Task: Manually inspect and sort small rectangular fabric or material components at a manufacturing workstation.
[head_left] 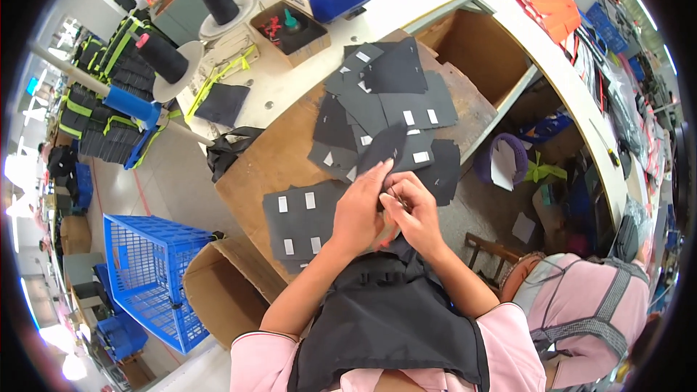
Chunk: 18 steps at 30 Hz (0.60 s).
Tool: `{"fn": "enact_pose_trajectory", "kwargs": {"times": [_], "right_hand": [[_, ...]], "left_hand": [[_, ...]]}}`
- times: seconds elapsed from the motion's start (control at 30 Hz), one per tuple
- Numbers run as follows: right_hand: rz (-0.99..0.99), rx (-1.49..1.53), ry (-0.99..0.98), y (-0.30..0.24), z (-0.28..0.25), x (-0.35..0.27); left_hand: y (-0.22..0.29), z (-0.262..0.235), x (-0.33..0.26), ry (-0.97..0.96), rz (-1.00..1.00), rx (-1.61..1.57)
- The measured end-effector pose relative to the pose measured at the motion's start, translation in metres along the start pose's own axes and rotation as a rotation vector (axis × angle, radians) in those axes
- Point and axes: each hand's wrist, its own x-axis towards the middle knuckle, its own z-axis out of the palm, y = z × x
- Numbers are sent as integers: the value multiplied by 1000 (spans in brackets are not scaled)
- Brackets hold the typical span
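Note:
A black fabric piece point(385, 147) is gripped in my left hand point(359, 207), its fingers closed around the lower part and the free end pointing away from me. My right hand point(415, 210) is closed in a pinch against the left fingers, at the near end of the cloth. What sits between its fingertips is too small to make out. Just below the hands shows a small red thing point(388, 239), partly hidden. Beyond them, overlapping dark fabric pieces point(428, 94) with small white labels lie on a brown board point(254, 167). More labelled dark pieces point(296, 221) lie to the left.
A box point(312, 47) with a green-topped bottle and red clips stands on the white table point(377, 25), near black thread cones point(218, 0). At left are a blue crate point(156, 276) and a cardboard box point(225, 290). A person in pink point(588, 297) sits at right.

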Motion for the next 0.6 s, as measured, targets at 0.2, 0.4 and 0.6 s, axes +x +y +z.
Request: {"fn": "enact_pose_trajectory", "kwargs": {"times": [0.2, 0.4, 0.6], "right_hand": [[-234, -368, 33, -3, -26, 2], [-240, -558, 146, -18, -26, -26], [-359, -803, 55, -17, -28, -53]], "left_hand": [[6, -8, -9, -119, -474, -689], [22, -20, -16, -51, -762, -928], [24, -19, -23, -10, -814, -992]]}}
